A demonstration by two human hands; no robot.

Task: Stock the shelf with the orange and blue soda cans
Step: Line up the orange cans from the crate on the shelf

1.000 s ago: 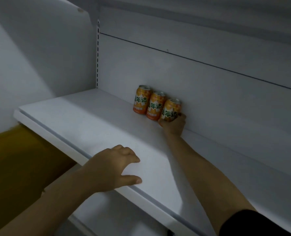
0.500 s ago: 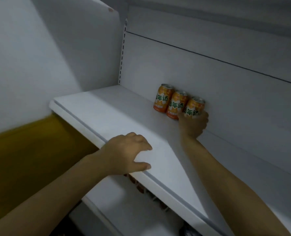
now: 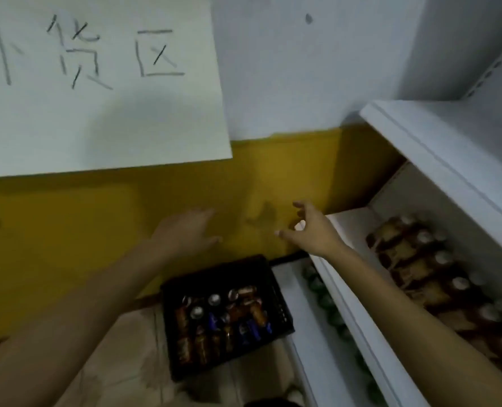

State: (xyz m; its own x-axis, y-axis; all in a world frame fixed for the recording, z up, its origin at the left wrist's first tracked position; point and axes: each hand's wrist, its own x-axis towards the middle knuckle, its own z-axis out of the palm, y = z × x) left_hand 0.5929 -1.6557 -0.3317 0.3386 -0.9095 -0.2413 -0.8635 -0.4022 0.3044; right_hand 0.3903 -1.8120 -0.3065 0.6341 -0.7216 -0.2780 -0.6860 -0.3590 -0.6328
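Observation:
A black crate (image 3: 276, 280) stands on the floor below me, holding several orange soda cans (image 3: 198, 340) and blue soda cans (image 3: 251, 330). Both hands hang in the air above it and hold nothing. My left hand (image 3: 188, 232) reaches forward with its fingers straight, blurred by motion. My right hand (image 3: 310, 227) is spread with relaxed fingers, just left of the shelf unit. The white top shelf (image 3: 414, 145) shows only its front corner at the right; the three orange cans placed there are out of view.
A lower shelf (image 3: 352, 315) holds rows of brown bottles (image 3: 420, 277); green cans (image 3: 326, 301) sit on the shelf below it. A white paper sign (image 3: 97, 83) with handwritten characters hangs on the yellow and white wall. The floor is tiled.
The view has swung down and left from the top shelf to the crate. My right hand has let go of the third orange can, and my left hand has left the shelf edge.

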